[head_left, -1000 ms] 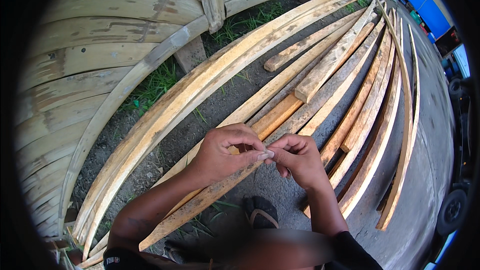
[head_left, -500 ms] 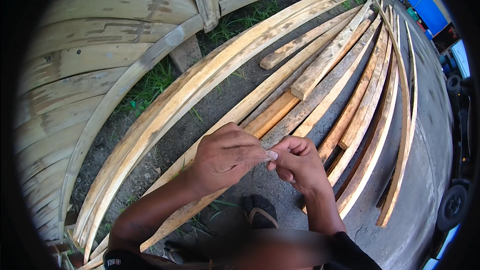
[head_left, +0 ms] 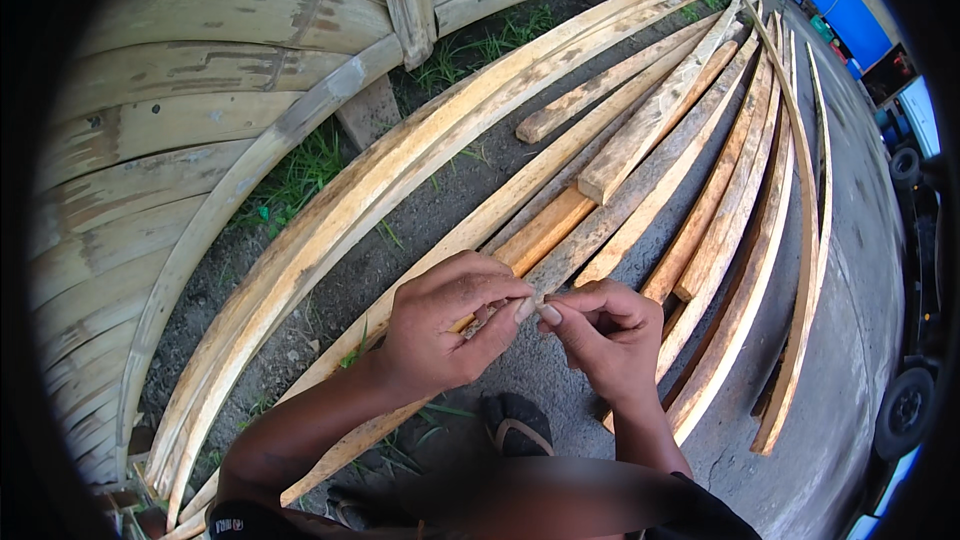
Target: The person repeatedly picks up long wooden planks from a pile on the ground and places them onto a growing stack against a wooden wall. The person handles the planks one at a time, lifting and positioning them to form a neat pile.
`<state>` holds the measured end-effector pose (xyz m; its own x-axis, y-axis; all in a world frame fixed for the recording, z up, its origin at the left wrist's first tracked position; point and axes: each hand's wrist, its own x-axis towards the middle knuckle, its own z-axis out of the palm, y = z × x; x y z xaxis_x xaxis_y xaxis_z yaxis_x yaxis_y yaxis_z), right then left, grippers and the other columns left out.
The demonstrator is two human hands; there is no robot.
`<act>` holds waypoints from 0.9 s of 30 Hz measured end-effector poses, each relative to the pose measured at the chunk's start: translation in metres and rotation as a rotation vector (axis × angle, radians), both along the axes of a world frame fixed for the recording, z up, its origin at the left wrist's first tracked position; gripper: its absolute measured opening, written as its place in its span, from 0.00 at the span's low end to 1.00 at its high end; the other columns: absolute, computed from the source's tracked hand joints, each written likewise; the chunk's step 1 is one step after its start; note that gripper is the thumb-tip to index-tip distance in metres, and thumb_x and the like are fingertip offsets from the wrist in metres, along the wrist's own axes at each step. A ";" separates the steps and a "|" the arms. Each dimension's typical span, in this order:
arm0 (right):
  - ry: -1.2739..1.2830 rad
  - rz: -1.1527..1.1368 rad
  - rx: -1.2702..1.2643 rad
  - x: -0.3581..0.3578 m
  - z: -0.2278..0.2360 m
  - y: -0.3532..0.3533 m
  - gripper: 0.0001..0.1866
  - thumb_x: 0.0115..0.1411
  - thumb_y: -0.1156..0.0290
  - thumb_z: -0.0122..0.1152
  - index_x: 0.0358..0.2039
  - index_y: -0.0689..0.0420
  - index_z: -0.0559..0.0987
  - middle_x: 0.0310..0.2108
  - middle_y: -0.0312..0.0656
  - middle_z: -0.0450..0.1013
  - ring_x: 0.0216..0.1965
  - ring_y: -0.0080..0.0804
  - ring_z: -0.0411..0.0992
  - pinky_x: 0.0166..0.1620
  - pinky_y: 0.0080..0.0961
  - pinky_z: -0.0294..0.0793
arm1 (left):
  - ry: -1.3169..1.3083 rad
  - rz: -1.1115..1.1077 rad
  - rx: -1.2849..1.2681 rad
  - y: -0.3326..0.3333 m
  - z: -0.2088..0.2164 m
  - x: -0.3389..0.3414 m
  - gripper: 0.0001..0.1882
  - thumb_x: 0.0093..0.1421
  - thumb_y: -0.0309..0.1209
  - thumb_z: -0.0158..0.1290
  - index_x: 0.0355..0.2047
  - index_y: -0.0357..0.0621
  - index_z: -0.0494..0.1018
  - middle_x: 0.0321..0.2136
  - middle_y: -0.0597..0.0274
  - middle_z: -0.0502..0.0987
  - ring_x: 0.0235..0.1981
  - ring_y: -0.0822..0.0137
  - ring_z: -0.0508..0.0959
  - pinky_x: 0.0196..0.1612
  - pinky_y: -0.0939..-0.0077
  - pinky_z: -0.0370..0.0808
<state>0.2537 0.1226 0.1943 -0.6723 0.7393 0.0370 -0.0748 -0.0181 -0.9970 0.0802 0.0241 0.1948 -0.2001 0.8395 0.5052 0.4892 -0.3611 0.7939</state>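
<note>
My left hand (head_left: 448, 320) and my right hand (head_left: 608, 335) meet above the lumber, thumbs and forefingers pinched and nearly tip to tip. Between the fingertips is a tiny pale bit (head_left: 538, 302), too small to name. Just beyond the hands lie an orange-brown wooden beam (head_left: 545, 232) and a greyish plank (head_left: 590, 235). A thicker beam (head_left: 640, 145) rests on top of the others. Neither hand touches the wood as far as I can see.
Long timbers (head_left: 330, 205) lie at the left beside a bamboo wall (head_left: 200, 80) with grass at its foot. More planks (head_left: 745, 320) fan out to the right on the pavement (head_left: 850, 270). A sandalled foot (head_left: 518, 425) stands below my hands. Vehicle wheels (head_left: 905, 412) show at the right edge.
My left hand has turned, so its thumb now shows, and the fingertips have drawn slightly apart. The right thumb and forefinger remain pinched. The timber lies as before.
</note>
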 end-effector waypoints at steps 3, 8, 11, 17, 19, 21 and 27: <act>-0.016 -0.116 0.510 -0.005 -0.002 -0.004 0.05 0.55 0.80 0.69 0.32 0.63 0.82 0.26 0.41 0.79 0.19 0.19 0.72 0.21 0.15 0.66 | -0.151 -0.048 -0.113 -0.002 0.003 0.006 0.12 0.58 0.23 0.60 0.43 0.34 0.77 0.36 0.54 0.79 0.33 0.71 0.80 0.31 0.79 0.77; -0.106 -0.251 0.912 -0.009 -0.004 -0.010 0.08 0.50 0.81 0.71 0.31 0.61 0.81 0.26 0.43 0.78 0.23 0.29 0.77 0.23 0.20 0.72 | -0.190 0.042 -0.146 -0.001 0.003 0.016 0.10 0.62 0.23 0.56 0.43 0.32 0.77 0.35 0.54 0.80 0.31 0.74 0.80 0.30 0.81 0.76; -0.110 -0.302 0.967 -0.011 -0.008 -0.014 0.09 0.49 0.81 0.72 0.31 0.60 0.81 0.26 0.44 0.78 0.23 0.33 0.78 0.24 0.22 0.73 | -0.237 0.103 -0.215 -0.001 0.001 0.023 0.08 0.63 0.23 0.55 0.41 0.31 0.77 0.32 0.53 0.80 0.30 0.74 0.80 0.30 0.81 0.76; 0.006 -0.283 0.452 -0.014 -0.016 -0.023 0.05 0.56 0.79 0.69 0.33 0.63 0.82 0.24 0.40 0.78 0.19 0.17 0.71 0.20 0.16 0.66 | -0.347 0.100 -0.233 -0.002 -0.001 0.025 0.08 0.65 0.25 0.52 0.41 0.31 0.76 0.31 0.54 0.80 0.30 0.74 0.79 0.31 0.80 0.75; 0.009 -0.250 0.190 -0.013 -0.015 -0.026 0.04 0.59 0.77 0.67 0.34 0.64 0.82 0.24 0.38 0.78 0.19 0.13 0.69 0.19 0.14 0.63 | -0.375 0.080 -0.254 -0.001 0.001 0.024 0.09 0.66 0.26 0.51 0.41 0.31 0.76 0.30 0.55 0.80 0.30 0.74 0.79 0.31 0.80 0.75; 0.035 -0.211 0.010 -0.013 -0.012 -0.027 0.05 0.61 0.76 0.65 0.34 0.64 0.81 0.24 0.38 0.78 0.18 0.13 0.67 0.19 0.12 0.62 | -0.431 0.060 -0.270 -0.001 0.003 0.024 0.10 0.67 0.27 0.51 0.41 0.30 0.75 0.30 0.56 0.80 0.30 0.74 0.79 0.31 0.80 0.75; 0.064 -0.086 -0.315 -0.012 -0.018 -0.015 0.06 0.63 0.72 0.62 0.34 0.63 0.80 0.26 0.40 0.78 0.16 0.14 0.66 0.19 0.12 0.63 | -0.680 0.020 -0.422 -0.002 -0.005 0.022 0.11 0.69 0.28 0.49 0.41 0.29 0.74 0.28 0.60 0.79 0.29 0.76 0.78 0.32 0.83 0.74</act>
